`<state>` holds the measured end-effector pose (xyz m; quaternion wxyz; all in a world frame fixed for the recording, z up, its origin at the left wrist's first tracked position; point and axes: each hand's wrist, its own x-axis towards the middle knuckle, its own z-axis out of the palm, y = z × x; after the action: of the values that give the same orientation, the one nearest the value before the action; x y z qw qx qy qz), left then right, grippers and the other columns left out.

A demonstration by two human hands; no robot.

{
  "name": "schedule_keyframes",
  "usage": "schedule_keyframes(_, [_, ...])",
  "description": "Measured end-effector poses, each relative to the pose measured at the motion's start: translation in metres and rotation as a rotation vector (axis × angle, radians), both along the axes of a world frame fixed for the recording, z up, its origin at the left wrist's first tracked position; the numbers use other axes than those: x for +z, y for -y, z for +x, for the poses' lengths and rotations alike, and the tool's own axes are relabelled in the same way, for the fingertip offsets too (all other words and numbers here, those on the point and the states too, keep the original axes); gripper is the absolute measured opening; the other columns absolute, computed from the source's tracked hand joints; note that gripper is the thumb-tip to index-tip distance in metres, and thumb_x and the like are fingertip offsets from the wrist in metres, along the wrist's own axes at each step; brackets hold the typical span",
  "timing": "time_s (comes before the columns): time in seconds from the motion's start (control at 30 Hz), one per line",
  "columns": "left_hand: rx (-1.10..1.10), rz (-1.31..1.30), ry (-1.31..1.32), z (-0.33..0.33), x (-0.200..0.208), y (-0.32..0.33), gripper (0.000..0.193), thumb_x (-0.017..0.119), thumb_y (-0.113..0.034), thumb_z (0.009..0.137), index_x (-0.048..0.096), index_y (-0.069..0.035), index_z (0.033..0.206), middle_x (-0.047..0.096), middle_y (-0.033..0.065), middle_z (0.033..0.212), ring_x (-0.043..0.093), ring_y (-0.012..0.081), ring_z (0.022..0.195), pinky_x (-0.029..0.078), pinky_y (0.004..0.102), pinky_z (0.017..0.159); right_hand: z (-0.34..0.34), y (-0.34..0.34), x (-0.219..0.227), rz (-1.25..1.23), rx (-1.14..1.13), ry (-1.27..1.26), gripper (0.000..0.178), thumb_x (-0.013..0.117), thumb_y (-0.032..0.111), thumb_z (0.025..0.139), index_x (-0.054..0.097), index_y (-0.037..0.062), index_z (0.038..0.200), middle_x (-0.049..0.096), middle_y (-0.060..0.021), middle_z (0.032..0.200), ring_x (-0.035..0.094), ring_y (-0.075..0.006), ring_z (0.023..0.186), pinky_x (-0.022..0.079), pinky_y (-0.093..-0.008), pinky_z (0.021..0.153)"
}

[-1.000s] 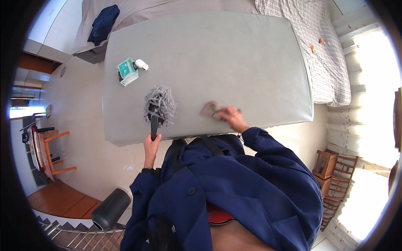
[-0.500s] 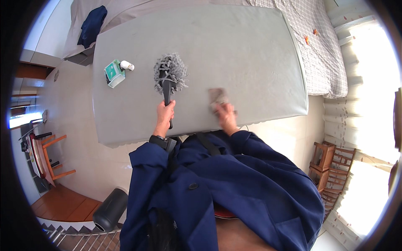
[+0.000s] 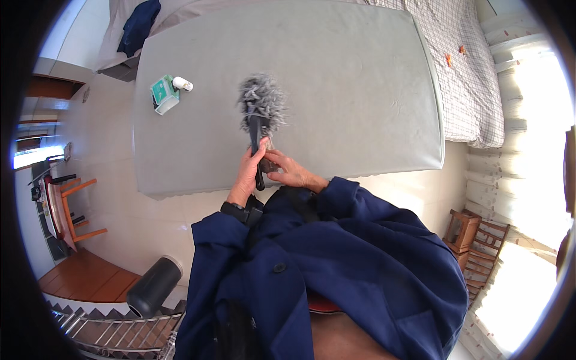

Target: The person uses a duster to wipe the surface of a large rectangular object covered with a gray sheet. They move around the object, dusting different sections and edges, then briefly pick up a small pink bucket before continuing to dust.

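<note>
A grey fluffy duster [image 3: 262,96] with a black handle points away from me over the near part of the covered table [image 3: 342,90]. Around its handle my left hand [image 3: 246,173] is closed. My right hand [image 3: 292,171] has its fingers bent in against the left hand and the handle. Between the two hands shows a bit of a brownish cloth [image 3: 270,164], mostly hidden by my right fingers. At the left of the table a green and white box [image 3: 165,96] stands beside a small white bottle [image 3: 182,84].
A bed with a checked cover [image 3: 462,96] adjoins the table at the right. Dark blue clothing [image 3: 138,27] lies at the far left. A black bin [image 3: 154,287] stands on the floor at lower left, a wooden chair [image 3: 480,246] at right by the curtain [image 3: 510,144].
My right hand has lifted the cloth off the table top and come left to the duster's handle. The left hand and duster have shifted slightly right.
</note>
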<state>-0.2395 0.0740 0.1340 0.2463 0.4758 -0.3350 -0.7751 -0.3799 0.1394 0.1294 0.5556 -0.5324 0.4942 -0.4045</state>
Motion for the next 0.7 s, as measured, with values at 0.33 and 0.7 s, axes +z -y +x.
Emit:
schedule_keyframes(0.33, [-0.255, -0.778, 0.518, -0.001, 0.013, -0.009, 0.048, 0.041, -0.045, 0.093, 0.053, -0.003, 0.114, 0.04, 0.0275, 0.108, 0.043, 0.0408, 0.099, 0.036, 0.0429, 0.089, 0.026, -0.019, 0.037, 0.198, -0.031, 0.445, 0.059, 0.068, 0.009, 0.077, 0.036, -0.0013, 0.125, 0.055, -0.011, 0.103, 0.055, -0.0196, 0.095, 0.047, -0.0315, 0.082])
schedule_keyframes(0.7, [-0.407, -0.759, 0.414, 0.127, -0.043, -0.026, 0.028, 0.05, -0.028, 0.089, 0.07, -0.008, 0.091, 0.055, 0.0038, 0.056, 0.053, 0.0125, 0.05, 0.042, 0.0281, 0.05, -0.016, -0.123, -0.048, 0.552, -0.611, -0.381, 0.067, 0.059, 0.044, 0.081, 0.042, -0.0057, 0.122, 0.063, -0.0212, 0.083, 0.061, -0.0286, 0.067, 0.048, -0.0408, 0.059])
